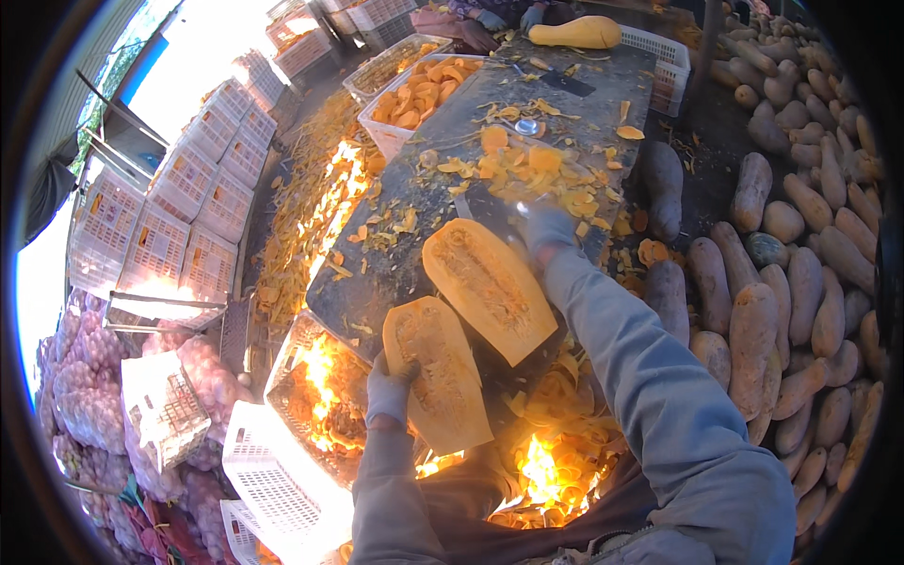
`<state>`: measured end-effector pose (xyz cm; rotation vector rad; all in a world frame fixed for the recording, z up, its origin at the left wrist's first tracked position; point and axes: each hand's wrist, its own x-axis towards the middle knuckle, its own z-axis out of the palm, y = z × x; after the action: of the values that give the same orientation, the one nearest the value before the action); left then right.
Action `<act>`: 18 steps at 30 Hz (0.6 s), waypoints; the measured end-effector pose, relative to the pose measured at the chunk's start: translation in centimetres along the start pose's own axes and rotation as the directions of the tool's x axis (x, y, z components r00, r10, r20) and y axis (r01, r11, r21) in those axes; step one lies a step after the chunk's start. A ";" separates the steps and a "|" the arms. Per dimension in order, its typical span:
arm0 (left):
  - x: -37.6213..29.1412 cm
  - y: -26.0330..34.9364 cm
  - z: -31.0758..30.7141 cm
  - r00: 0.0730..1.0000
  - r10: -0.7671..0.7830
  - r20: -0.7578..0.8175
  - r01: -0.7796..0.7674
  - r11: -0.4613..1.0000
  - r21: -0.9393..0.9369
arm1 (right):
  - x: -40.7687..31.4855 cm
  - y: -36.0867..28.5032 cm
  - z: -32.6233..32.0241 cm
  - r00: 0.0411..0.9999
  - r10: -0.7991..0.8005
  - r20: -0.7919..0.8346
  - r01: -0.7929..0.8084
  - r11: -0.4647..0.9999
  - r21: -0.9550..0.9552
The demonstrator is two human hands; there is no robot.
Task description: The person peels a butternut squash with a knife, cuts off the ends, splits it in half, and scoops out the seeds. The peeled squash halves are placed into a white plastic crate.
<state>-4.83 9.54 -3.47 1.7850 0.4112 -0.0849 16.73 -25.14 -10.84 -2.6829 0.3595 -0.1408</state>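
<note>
My left hand [390, 390], in a pale work glove, grips the left edge of a halved squash [436, 374], its orange cut face and seed cavity turned up. A second squash half [487, 286] lies cut side up on the dark worktable [381, 282], just beyond the first. My gloved right hand [549, 229] is blurred over the table past that half. Close to its fingers are a shiny metal spot and a dark flat blade [487, 206]; whether the hand holds them is unclear. Peel scraps [544, 173] lie scattered beyond the hand.
A white crate of orange squash pieces [427, 92] stands at the table's far left. Whole squashes [756, 346] cover the floor at right. Empty-looking white crates [282, 466] and sunlit peelings [558, 473] are close to me. Another person's gloved hands [512, 19] show at the far end.
</note>
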 end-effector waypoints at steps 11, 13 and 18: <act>0.7 -2.0 -0.1 0.998 0.057 -0.004 -0.057 0.995 -0.077 | 0.8 -0.9 -2.6 0.989 0.136 -0.059 -0.144 0.974 -0.174; 0.6 -2.3 -1.4 0.998 0.044 -0.042 -0.043 0.998 0.040 | -0.7 -2.7 -3.5 0.990 0.140 0.023 -0.138 0.988 -0.071; -0.6 0.0 0.7 0.995 -0.076 -0.069 0.075 0.997 -0.009 | -2.7 -0.7 -6.4 0.995 0.033 -0.096 -0.020 0.992 0.126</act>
<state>-5.23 8.71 -3.46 1.7700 0.5284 -0.0745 13.31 -26.34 -4.83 -2.5525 0.4028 -0.2783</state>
